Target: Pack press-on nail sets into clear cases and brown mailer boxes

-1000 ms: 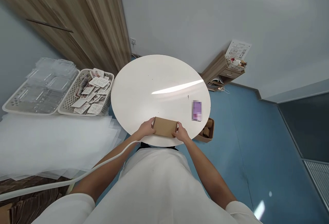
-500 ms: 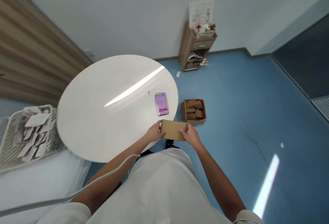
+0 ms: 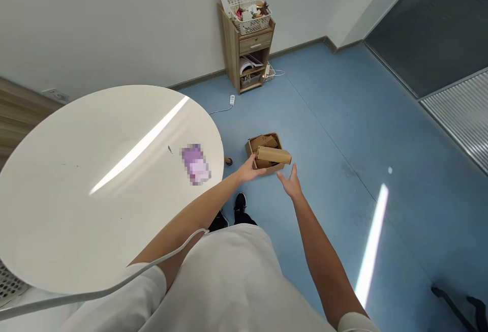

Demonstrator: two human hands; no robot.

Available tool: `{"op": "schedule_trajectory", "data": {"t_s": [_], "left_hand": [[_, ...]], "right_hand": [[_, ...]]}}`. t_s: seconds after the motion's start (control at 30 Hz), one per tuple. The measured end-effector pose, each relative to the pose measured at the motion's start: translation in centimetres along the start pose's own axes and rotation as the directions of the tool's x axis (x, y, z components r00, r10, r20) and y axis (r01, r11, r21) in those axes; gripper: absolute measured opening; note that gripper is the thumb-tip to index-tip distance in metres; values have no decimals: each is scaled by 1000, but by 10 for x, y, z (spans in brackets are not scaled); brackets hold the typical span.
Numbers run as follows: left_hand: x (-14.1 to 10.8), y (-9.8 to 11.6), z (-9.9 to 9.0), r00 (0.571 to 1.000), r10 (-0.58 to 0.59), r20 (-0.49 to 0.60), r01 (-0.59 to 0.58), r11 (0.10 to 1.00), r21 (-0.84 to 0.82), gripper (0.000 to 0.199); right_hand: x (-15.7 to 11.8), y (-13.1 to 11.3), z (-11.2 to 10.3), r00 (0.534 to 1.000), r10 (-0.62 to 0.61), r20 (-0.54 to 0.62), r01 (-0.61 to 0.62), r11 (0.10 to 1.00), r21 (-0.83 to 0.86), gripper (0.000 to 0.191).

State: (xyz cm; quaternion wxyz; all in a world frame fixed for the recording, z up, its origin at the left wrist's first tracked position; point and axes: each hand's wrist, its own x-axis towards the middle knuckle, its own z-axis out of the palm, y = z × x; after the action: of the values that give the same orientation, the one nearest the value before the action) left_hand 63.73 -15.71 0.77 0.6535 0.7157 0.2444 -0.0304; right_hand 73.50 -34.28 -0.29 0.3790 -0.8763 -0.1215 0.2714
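Note:
A small brown cardboard box (image 3: pixel 273 155) is tilted over an open carton (image 3: pixel 275 169) that holds several more cardboard boxes. My left hand (image 3: pixel 248 170) is at the small box's left end, its thumb stretched out and its fingers apart. Whether the fingertips still touch the box, I cannot tell. To the right, my right hand (image 3: pixel 292 183) is open just below the box's other end, thumb and fingers spread, with a gap between it and the cardboard.
A white round table (image 3: pixel 125 210) fills the left side, with a blurred purple item (image 3: pixel 195 164) near its right edge. Against the wall stands a wooden cabinet (image 3: pixel 232 52) bearing a white basket (image 3: pixel 253 26). A power strip (image 3: pixel 232 100) lies on the blue floor.
Both hands have gone from beside the table to over the carton with the small box. My right hand has let go of it, and my left fingers have opened. The view has swung right.

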Motion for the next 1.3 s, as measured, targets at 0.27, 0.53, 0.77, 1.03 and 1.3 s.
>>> {"op": "schedule_trajectory", "data": {"t_s": [0.27,0.53,0.77,1.03,1.3], "left_hand": [[-87,-24,-37,965,-260,28,255,960,118,71],[-215,-43,-116,832,-316,-456,265,949,-173,60],[-327,-80,-134,645,-317,-695,129,942,-310,54],[-457,-148,-125,507,-321,-800,90,943,-322,54],[-569,-187,-122,381,-377,-844,122,925,-359,57]], "right_hand": [[-24,25,51,965,66,254,-64,998,-15,78],[-71,-79,130,788,-388,477,332,922,200,45],[-134,-142,192,633,-489,600,408,869,279,40],[-246,-164,261,461,-438,772,394,880,264,37],[-333,-186,331,240,-379,894,549,812,197,33]]}}
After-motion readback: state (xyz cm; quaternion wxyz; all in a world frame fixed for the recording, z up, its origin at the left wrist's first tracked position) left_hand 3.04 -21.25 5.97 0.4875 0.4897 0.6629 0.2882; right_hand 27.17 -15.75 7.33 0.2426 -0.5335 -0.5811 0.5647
